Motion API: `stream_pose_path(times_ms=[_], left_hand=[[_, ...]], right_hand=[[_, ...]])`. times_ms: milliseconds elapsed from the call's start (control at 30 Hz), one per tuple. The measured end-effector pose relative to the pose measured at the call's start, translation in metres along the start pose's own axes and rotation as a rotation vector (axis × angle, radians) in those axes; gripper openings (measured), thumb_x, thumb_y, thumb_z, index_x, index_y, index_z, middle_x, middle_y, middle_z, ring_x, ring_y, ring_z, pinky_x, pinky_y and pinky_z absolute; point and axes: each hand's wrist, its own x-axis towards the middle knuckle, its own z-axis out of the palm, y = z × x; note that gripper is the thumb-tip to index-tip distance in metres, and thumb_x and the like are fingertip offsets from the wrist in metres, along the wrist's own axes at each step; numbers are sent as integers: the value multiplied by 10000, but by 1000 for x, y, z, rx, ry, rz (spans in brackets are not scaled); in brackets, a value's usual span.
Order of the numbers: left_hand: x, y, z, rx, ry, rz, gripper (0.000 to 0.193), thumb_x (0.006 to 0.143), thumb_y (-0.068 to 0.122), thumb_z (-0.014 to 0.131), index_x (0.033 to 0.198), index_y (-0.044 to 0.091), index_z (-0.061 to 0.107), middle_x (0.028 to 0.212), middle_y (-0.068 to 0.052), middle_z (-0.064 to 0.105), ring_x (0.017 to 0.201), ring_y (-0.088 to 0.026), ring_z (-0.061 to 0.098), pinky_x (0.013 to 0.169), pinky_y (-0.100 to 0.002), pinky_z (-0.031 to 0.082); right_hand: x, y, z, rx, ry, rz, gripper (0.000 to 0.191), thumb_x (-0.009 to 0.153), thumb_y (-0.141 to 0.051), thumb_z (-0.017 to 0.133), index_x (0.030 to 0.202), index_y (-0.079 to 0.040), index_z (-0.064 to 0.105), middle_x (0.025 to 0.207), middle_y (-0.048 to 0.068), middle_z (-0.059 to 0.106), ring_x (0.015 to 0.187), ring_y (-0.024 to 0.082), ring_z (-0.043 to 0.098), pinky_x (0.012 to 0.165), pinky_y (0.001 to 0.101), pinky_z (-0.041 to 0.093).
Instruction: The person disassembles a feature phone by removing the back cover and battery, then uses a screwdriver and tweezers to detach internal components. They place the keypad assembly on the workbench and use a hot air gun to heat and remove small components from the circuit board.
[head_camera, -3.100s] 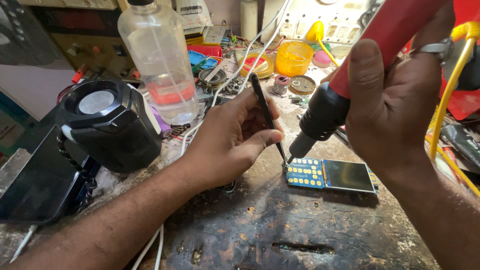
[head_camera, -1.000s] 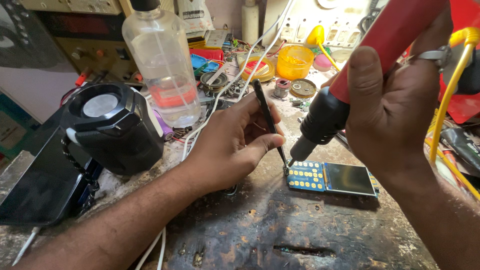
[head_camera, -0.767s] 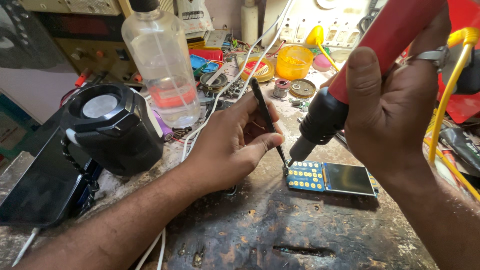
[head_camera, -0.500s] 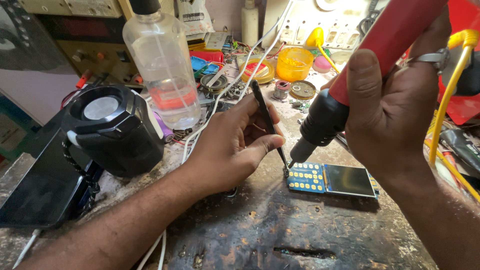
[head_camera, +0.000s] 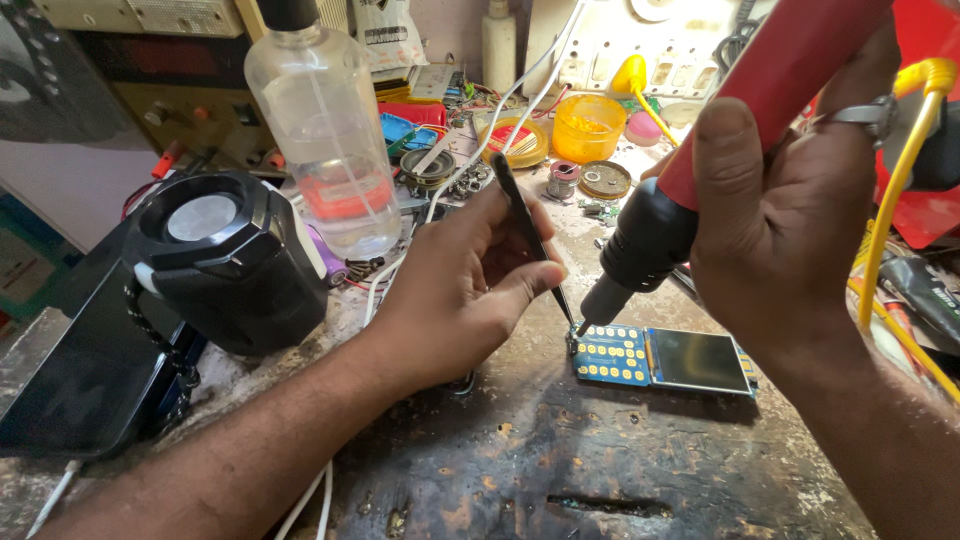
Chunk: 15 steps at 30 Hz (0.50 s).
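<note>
Heat's the worry: right hand (head_camera: 790, 210) grips the red hot-air tool (head_camera: 700, 170), left hand (head_camera: 470, 280) pinches tweezers (head_camera: 530, 235) at the corner of the phone board (head_camera: 660, 358) on the bench. Linger and pads could lift.

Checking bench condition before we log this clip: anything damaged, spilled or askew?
The worktop is scorched and pitted, with a dark gouge near its front edge. The small circuit board lies loose on it, unclamped, while the left hand holds tweezers and the right hand a red hot-air tool at its corner. No spill shows.
</note>
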Motion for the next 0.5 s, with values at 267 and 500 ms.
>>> stream_pose_path(times_ms=[267,500], left_hand=[[0,-1,1,-5,9,42,293,933,64,724,1167,68,548,987,-46,704,926,-115,716,863,-279,601],[0,1,-1,27,-27,6,257,913,81,733,1120,65,581,966,-43,723,917,-106,740,860,-280,614]], right_hand=[[0,0,0,-45,4,-11,606,1275,-287,543,1677,-6,187,1404,66,472,984,76,526,842,215,479],[3,-9,4,40,-13,-10,645,1261,-337,555,1617,24,155,1389,65,461,968,62,563,813,208,494]])
